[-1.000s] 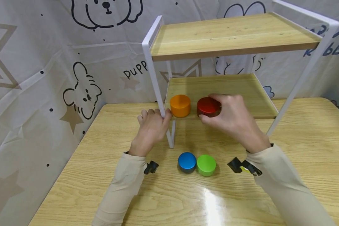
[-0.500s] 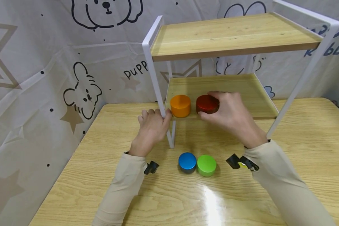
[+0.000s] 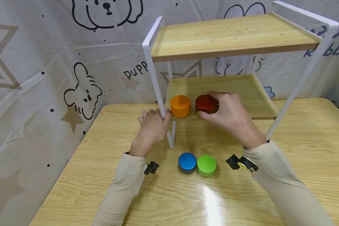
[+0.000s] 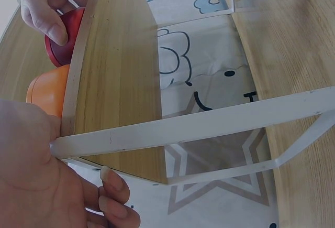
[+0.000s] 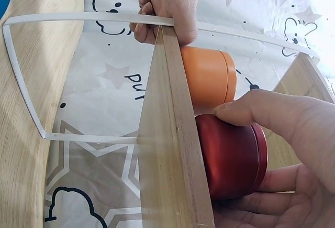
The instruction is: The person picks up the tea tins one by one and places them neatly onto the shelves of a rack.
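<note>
A red round tin [image 3: 205, 104] sits at the front of the shelf unit's lower board [image 3: 231, 84], and my right hand [image 3: 234, 118] holds its side between thumb and fingers. In the right wrist view, the red tin [image 5: 233, 160] stands close beside an orange round tin [image 5: 209, 78]. That orange tin [image 3: 180, 106] is near the left end of the board. My left hand [image 3: 152, 129] grips the white front-left post [image 3: 154, 80] at board height. Its thumb lies at the board's edge, and its fingertips [image 4: 112, 207] show curled behind the post in the left wrist view.
On the wooden table [image 3: 101, 185] in front of the shelf stand a blue round tin [image 3: 187, 162] and a green one [image 3: 206, 165], side by side. The upper board [image 3: 234, 34] overhangs the right hand. A printed cloth [image 3: 39, 78] hangs behind.
My right hand has shifted the red tin slightly left and back, closer to the orange tin. The left hand has stayed on the post.
</note>
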`<action>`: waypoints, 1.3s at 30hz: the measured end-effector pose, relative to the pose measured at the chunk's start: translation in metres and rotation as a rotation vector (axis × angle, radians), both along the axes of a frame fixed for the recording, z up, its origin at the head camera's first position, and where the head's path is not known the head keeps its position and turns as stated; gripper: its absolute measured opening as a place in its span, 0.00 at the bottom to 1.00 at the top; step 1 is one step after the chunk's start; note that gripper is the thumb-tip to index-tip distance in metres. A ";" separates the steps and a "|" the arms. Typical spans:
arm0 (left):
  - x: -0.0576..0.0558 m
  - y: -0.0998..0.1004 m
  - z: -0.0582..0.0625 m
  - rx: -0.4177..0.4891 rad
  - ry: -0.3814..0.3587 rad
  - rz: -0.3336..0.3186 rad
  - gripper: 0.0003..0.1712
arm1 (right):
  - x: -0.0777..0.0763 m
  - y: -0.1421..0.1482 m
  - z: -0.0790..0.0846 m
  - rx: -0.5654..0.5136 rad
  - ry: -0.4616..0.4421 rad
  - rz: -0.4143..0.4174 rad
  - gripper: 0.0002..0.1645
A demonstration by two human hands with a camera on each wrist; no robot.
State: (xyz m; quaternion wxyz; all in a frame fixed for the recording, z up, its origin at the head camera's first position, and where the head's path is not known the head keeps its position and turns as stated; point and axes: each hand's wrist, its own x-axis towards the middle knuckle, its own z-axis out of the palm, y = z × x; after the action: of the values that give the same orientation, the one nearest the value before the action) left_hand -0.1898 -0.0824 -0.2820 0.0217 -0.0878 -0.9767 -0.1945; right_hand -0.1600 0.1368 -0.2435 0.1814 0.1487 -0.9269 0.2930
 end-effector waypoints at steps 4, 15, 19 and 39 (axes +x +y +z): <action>0.000 0.000 0.000 -0.003 0.001 -0.001 0.34 | -0.001 0.000 -0.001 0.000 0.000 0.002 0.30; 0.001 -0.001 0.000 0.008 0.013 -0.013 0.34 | 0.001 0.001 0.000 0.005 -0.030 0.000 0.34; 0.001 -0.001 -0.001 0.012 0.015 -0.013 0.34 | 0.001 0.002 0.002 0.014 -0.064 0.001 0.39; 0.000 -0.001 0.000 0.018 -0.011 -0.007 0.35 | 0.004 0.009 0.008 0.066 -0.122 0.038 0.49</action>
State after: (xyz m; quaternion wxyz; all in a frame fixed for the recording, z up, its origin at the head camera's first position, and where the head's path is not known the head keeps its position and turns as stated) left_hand -0.1901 -0.0831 -0.2817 0.0163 -0.0898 -0.9748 -0.2038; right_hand -0.1555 0.1456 -0.2360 0.1141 0.1538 -0.9424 0.2743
